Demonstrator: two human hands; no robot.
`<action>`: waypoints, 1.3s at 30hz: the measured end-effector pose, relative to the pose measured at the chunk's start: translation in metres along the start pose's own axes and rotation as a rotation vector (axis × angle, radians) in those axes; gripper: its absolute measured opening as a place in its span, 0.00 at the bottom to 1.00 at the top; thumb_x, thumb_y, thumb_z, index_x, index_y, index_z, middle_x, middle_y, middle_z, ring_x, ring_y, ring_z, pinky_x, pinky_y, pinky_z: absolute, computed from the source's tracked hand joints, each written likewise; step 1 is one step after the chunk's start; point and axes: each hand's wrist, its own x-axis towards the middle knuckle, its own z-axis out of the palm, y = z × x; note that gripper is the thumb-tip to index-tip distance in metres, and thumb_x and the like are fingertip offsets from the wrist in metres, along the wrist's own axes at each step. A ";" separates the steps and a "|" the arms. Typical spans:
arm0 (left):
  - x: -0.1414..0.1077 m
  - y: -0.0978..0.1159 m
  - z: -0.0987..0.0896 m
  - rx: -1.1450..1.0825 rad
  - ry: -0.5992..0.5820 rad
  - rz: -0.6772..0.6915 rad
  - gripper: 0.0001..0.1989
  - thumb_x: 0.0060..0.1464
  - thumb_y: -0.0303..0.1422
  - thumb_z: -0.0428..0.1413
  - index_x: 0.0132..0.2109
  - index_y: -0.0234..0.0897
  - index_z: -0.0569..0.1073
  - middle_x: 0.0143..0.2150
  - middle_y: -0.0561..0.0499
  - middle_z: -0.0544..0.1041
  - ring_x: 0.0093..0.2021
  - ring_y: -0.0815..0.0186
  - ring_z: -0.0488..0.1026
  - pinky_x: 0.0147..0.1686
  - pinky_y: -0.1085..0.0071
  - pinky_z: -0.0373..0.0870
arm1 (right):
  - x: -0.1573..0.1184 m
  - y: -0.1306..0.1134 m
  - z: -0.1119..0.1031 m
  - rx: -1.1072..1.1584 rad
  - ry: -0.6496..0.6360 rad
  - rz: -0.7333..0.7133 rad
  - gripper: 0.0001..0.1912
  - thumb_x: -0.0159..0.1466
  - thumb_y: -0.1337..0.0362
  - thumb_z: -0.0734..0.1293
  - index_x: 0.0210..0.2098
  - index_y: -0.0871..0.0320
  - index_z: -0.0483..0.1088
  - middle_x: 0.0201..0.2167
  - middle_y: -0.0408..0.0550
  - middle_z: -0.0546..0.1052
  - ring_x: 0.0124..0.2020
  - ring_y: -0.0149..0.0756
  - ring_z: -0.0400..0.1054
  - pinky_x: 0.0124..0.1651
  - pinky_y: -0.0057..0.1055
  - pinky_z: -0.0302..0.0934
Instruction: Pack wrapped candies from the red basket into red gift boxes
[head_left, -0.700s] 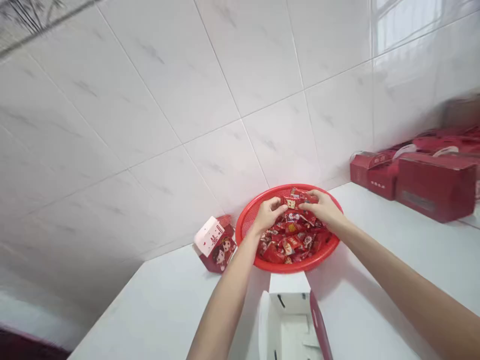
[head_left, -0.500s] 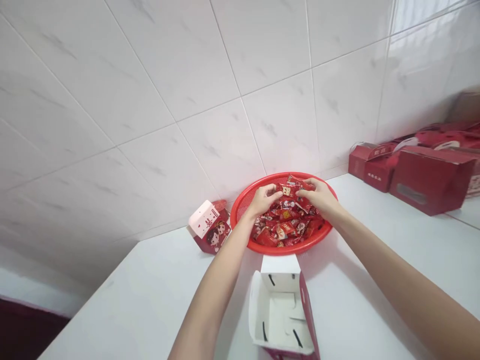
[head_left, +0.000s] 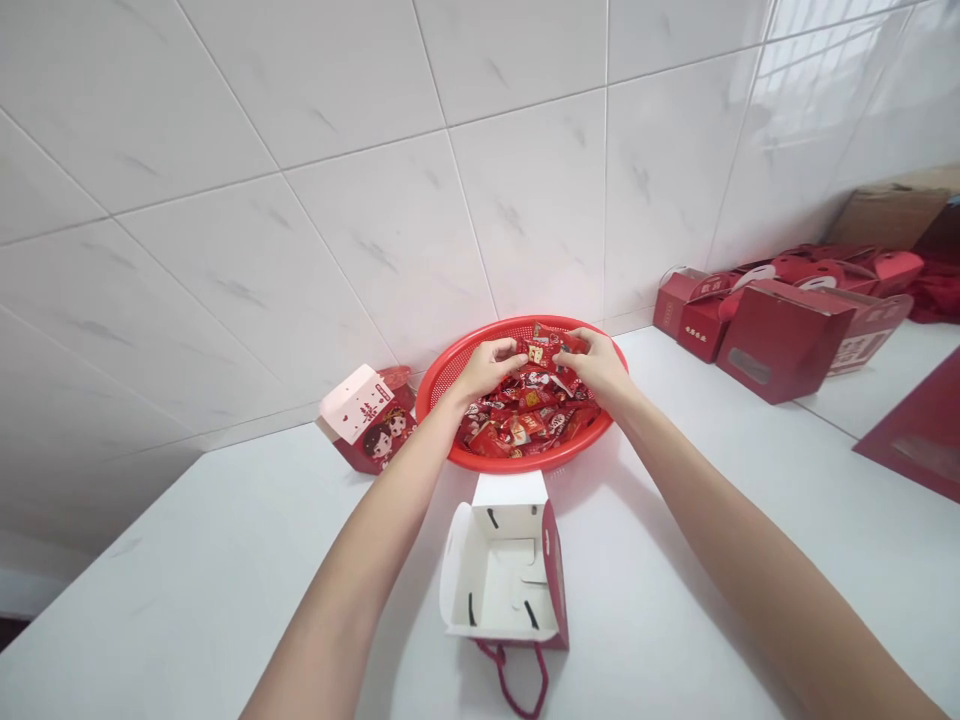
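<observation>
Tiled wall [head_left: 360,215] ahead, your left hand [head_left: 486,370] and right hand [head_left: 598,368] still pinch a packet [head_left: 536,353] over the basket [head_left: 502,464], while the box [head_left: 504,560] at its six o'clock now shows whole, letting you see inside.

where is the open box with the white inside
In the head view, the open box stands on the white counter at lower centre, in front of the red basket.

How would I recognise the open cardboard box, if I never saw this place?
On the white countertop, find the red plastic basket of wrapped sweets. Directly in front stands the cardboard box. Its red cord loops toward the viewer; it alone shows its white inner floor.
</observation>
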 end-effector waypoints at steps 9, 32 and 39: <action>-0.005 0.011 0.003 0.380 -0.080 -0.341 0.12 0.50 0.25 0.46 0.27 0.35 0.73 0.29 0.50 0.79 0.32 0.65 0.76 0.34 0.73 0.70 | -0.001 0.001 -0.001 -0.074 0.013 -0.008 0.10 0.46 0.67 0.68 0.29 0.56 0.67 0.23 0.39 0.70 0.25 0.33 0.64 0.28 0.31 0.60; -0.010 0.011 -0.005 0.745 -0.442 -0.860 0.17 0.30 0.36 0.72 0.24 0.36 0.72 0.19 0.46 0.73 0.29 0.52 0.75 0.29 0.63 0.71 | -0.009 -0.005 -0.001 -0.102 0.011 0.019 0.11 0.47 0.64 0.69 0.32 0.55 0.69 0.28 0.42 0.74 0.30 0.36 0.67 0.29 0.31 0.62; -0.010 0.003 -0.003 0.553 -0.563 -0.887 0.20 0.26 0.42 0.74 0.22 0.37 0.73 0.19 0.46 0.72 0.25 0.55 0.72 0.24 0.64 0.68 | -0.006 -0.003 -0.002 -0.098 0.006 -0.004 0.09 0.46 0.65 0.69 0.29 0.55 0.69 0.24 0.40 0.71 0.27 0.34 0.64 0.29 0.31 0.60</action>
